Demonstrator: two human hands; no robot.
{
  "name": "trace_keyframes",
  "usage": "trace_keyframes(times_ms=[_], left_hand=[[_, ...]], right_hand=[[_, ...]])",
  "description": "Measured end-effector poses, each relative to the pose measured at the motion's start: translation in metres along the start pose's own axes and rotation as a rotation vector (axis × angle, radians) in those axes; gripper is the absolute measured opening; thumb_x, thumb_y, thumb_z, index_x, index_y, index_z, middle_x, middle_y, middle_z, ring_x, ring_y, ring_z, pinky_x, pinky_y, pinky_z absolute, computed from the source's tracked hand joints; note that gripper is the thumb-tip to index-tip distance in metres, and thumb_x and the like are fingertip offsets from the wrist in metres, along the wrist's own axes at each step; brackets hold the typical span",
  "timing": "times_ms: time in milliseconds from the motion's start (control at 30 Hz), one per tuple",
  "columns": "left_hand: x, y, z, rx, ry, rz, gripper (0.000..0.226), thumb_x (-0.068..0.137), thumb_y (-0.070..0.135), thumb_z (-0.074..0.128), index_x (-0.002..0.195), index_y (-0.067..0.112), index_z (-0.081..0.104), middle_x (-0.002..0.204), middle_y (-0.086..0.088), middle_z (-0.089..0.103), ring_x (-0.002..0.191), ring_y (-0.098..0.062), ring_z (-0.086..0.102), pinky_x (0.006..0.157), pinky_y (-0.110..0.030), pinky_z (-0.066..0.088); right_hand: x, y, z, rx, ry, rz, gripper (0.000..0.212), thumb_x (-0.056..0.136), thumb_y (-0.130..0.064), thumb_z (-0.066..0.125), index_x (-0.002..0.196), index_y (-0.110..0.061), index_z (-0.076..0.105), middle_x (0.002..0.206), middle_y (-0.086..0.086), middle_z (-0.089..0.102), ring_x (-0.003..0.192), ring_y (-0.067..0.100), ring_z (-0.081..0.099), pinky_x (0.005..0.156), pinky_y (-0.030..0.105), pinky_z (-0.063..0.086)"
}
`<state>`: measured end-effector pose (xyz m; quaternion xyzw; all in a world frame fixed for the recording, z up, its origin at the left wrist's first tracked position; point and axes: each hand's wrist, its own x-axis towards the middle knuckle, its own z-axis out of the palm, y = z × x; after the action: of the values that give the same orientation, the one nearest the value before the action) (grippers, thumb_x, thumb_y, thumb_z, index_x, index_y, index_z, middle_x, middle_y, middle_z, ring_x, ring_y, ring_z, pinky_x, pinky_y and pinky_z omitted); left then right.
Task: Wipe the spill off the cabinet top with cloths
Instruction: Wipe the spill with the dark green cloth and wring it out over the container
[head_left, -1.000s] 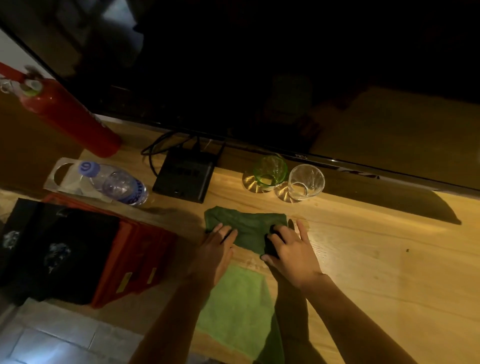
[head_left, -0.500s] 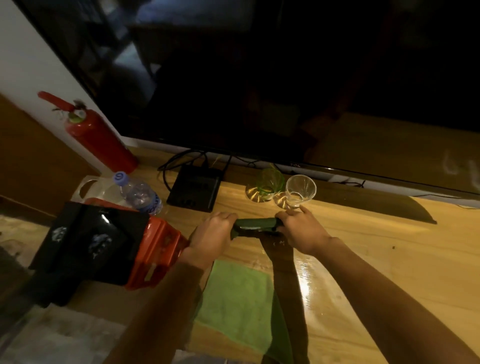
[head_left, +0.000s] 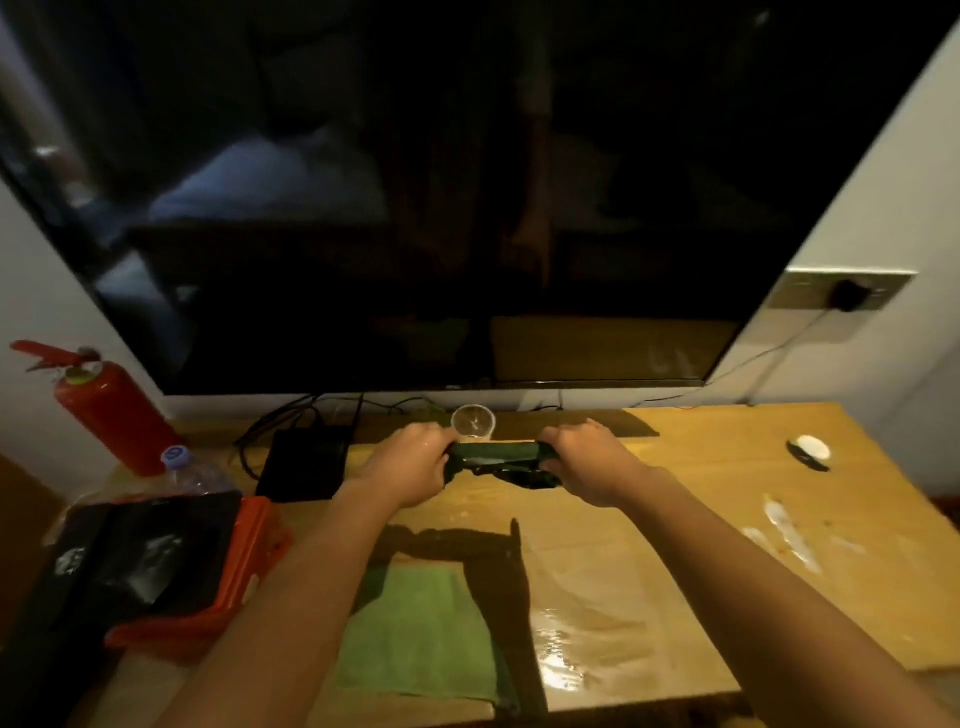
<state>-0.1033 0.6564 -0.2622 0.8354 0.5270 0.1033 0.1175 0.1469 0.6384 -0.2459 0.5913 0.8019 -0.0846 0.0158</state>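
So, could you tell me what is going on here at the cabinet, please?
A person is cleaning a spill off the wooden cabinet top under a TV. The left hand and right hand each grip one end of a dark cloth, bunched into a roll and held above the surface, near a clear cup. A light green cloth lies flat at the near edge. A wet patch shines right of it, so wiping is not finished.
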Motion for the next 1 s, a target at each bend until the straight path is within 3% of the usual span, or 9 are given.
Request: trace_keyframes(times_ms=[100,233,433,767,1000], left_hand=[[0.006,0.049,-0.005,-0.009,-0.018,0.075,0.019,0.093,0.021,0.057,0.111,0.028,0.060,0.108,0.001,0.062,0.095,-0.017,0.058,0.077,-0.034,0.053],[0.009,0.116,-0.002,-0.033,-0.060,0.193,0.025,0.092,0.021,0.061,0.116,0.027,0.060,0.109,0.004,0.060,0.096,-0.016,0.059,0.082,-0.035,0.056],[0.008,0.212,0.017,-0.037,-0.097,0.305,0.023,0.090,0.018,0.064,0.111,0.027,0.060,0.101,0.004,0.063,0.088,-0.013,0.059,0.073,-0.029,0.054],[-0.012,0.353,0.083,-0.031,-0.174,0.291,0.015,0.087,0.018,0.065,0.099,0.027,0.062,0.088,0.006,0.064,0.076,-0.012,0.061,0.068,-0.035,0.060],[-0.009,0.410,0.117,-0.049,-0.224,0.205,0.023,0.085,0.013,0.066,0.106,0.022,0.061,0.095,-0.001,0.066,0.082,-0.019,0.066,0.069,-0.041,0.061]], right_hand=[[-0.046,0.023,-0.012,-0.013,0.051,0.095,0.016,0.097,-0.031,0.056,0.113,-0.028,0.056,0.102,-0.003,0.064,0.095,0.020,0.058,0.094,0.040,0.041],[-0.108,0.062,-0.023,-0.033,0.070,0.200,0.016,0.097,-0.030,0.055,0.112,-0.026,0.056,0.104,0.000,0.065,0.092,0.021,0.059,0.088,0.039,0.043],[-0.198,0.116,-0.027,0.018,0.088,0.361,0.021,0.096,-0.030,0.058,0.116,-0.026,0.055,0.102,-0.001,0.061,0.085,0.017,0.056,0.075,0.032,0.052],[-0.316,0.214,-0.002,0.077,-0.014,0.412,0.015,0.099,-0.025,0.051,0.112,-0.019,0.050,0.106,0.004,0.061,0.089,0.024,0.059,0.080,0.043,0.054],[-0.351,0.267,0.009,0.142,-0.102,0.379,0.018,0.095,-0.019,0.055,0.112,-0.017,0.048,0.111,0.008,0.061,0.096,0.026,0.059,0.083,0.045,0.054]])
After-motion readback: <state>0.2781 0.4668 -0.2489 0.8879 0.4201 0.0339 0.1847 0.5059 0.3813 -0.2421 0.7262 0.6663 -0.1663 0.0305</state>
